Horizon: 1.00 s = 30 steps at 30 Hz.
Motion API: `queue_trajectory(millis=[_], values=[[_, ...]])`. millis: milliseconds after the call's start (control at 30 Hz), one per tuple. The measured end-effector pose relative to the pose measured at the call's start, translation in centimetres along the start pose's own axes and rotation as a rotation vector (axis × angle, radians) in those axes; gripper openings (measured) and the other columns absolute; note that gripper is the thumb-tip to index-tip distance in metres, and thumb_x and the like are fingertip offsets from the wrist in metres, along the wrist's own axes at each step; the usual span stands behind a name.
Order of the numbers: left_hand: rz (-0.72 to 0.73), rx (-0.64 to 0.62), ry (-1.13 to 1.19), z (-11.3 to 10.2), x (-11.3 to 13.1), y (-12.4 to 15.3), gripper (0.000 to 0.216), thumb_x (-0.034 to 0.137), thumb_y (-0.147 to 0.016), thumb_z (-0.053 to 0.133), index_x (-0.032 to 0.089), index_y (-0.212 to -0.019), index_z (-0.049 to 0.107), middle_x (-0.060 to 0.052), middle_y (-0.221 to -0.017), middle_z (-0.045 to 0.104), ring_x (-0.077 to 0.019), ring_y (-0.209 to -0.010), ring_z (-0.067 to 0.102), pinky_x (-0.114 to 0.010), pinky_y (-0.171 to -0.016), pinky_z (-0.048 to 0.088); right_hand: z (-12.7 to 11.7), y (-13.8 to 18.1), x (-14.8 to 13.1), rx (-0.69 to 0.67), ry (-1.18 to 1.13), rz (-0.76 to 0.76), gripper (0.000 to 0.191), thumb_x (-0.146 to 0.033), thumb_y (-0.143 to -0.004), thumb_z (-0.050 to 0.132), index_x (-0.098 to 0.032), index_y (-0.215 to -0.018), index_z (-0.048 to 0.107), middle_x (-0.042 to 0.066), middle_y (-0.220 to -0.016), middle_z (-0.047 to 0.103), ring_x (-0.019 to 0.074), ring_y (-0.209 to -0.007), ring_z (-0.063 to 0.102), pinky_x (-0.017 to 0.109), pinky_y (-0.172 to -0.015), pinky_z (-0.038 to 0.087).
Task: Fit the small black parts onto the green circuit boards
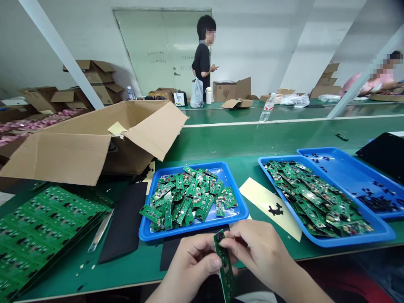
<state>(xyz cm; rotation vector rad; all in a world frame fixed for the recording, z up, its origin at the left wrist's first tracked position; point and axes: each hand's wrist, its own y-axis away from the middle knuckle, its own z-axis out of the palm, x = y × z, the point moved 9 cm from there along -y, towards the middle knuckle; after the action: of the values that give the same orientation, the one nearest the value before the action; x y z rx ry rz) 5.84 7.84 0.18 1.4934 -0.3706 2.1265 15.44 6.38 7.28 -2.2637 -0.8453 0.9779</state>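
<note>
Upright between my two hands is a narrow green circuit board [226,273]. My left hand [197,261] is closed on its side, with the thumb across the near face. The fingertips of my right hand [257,246] pinch the board's top end, at a small black part [220,236]; whether that part is loose or fixed I cannot tell. Just beyond my hands stands a blue tray [143,229] heaped with similar boards [189,193]. Right of it, several small black pieces [276,209] lie on a cream paper sheet [257,193].
A second blue tray [328,243] of boards stands at right, beside a blue tray [334,155] with small black parts. Large uncut board panels [47,235] lie at left, near a black sheet [124,223] and an open carton [72,147]. A bottle [267,108] and a person [203,54] are farther back.
</note>
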Motion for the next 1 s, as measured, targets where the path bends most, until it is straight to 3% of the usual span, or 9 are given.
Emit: queue_trajectory(millis=[133,233,300,500,667,767,867,1000], values=[[-0.056,-0.036,0.168,0.4,-1.3,0.2,0.035,0.049,-0.073,0.073,0.020,-0.093,0.077,-0.005,-0.073,0.076,-0.0146,-0.060,0.073,-0.020,-0.058,0.055,-1.2,-0.2,0.6,0.069,-0.147,0.070,0.024,-0.033,-0.099,0.045,-0.017,-0.087,0.058,0.001,-0.066,0.064,0.0121,-0.056,0.061,0.021,-0.053,0.049],[-0.088,-0.078,0.251,0.8,-2.1,0.4,0.032,0.046,-0.074,0.074,0.019,-0.092,0.077,-0.006,-0.080,0.078,-0.0149,-0.065,0.074,-0.020,-0.059,0.056,-1.0,-0.3,0.6,0.012,-0.189,0.071,0.022,-0.030,-0.098,0.047,-0.016,-0.107,0.061,0.009,-0.094,0.067,0.0165,-0.085,0.066,0.026,-0.072,0.055],[-0.094,-0.084,0.263,0.9,-2.2,0.4,0.032,0.047,-0.074,0.073,0.018,-0.088,0.077,-0.006,-0.080,0.078,-0.0148,-0.065,0.074,-0.020,-0.058,0.056,-0.7,-0.4,0.1,-0.027,-0.183,0.034,0.020,-0.025,-0.096,0.050,-0.015,-0.104,0.064,0.013,-0.102,0.065,0.0188,-0.094,0.064,0.028,-0.077,0.056],[-0.117,-0.046,0.211,0.7,-2.3,0.2,0.039,0.051,-0.071,0.074,0.013,-0.079,0.074,-0.006,-0.070,0.075,-0.0152,-0.059,0.072,-0.019,-0.054,0.054,-0.9,-1.0,-1.7,0.002,-0.167,-0.133,0.017,-0.004,-0.090,0.051,-0.008,-0.096,0.067,0.012,-0.084,0.070,0.0188,-0.074,0.063,0.030,-0.063,0.056],[-0.161,0.002,0.254,0.1,-4.0,-0.1,0.038,0.049,-0.069,0.077,0.012,-0.078,0.073,-0.006,-0.069,0.074,-0.0158,-0.057,0.072,-0.022,-0.055,0.054,-0.4,-0.7,-1.8,0.029,-0.102,-0.174,0.020,-0.001,-0.089,0.048,-0.008,-0.093,0.067,0.013,-0.080,0.070,0.0196,-0.070,0.063,0.031,-0.061,0.057],[-0.159,0.030,0.316,-0.1,-4.7,-0.3,0.035,0.047,-0.072,0.076,0.013,-0.078,0.072,-0.004,-0.066,0.073,-0.0136,-0.055,0.070,-0.020,-0.055,0.053,0.5,0.3,0.0,0.028,-0.113,-0.053,0.020,-0.006,-0.091,0.048,-0.012,-0.098,0.066,0.012,-0.087,0.071,0.0195,-0.075,0.066,0.031,-0.066,0.058],[-0.201,0.083,0.340,-0.3,-5.2,0.0,0.033,0.046,-0.075,0.074,0.014,-0.081,0.073,-0.004,-0.071,0.074,-0.0115,-0.057,0.070,-0.018,-0.056,0.052,1.6,1.6,2.7,0.009,-0.215,0.182,0.023,-0.015,-0.092,0.049,-0.015,-0.111,0.062,0.010,-0.094,0.072,0.0189,-0.081,0.069,0.029,-0.072,0.058],[-0.292,0.081,0.316,0.1,-6.5,0.4,0.038,0.048,-0.074,0.074,0.013,-0.089,0.072,-0.008,-0.080,0.075,-0.0135,-0.063,0.072,-0.018,-0.057,0.051,3.4,3.0,4.4,-0.111,-0.395,0.380,0.019,-0.027,-0.091,0.053,-0.019,-0.090,0.070,0.005,-0.080,0.071,0.0172,-0.074,0.068,0.027,-0.068,0.056]])
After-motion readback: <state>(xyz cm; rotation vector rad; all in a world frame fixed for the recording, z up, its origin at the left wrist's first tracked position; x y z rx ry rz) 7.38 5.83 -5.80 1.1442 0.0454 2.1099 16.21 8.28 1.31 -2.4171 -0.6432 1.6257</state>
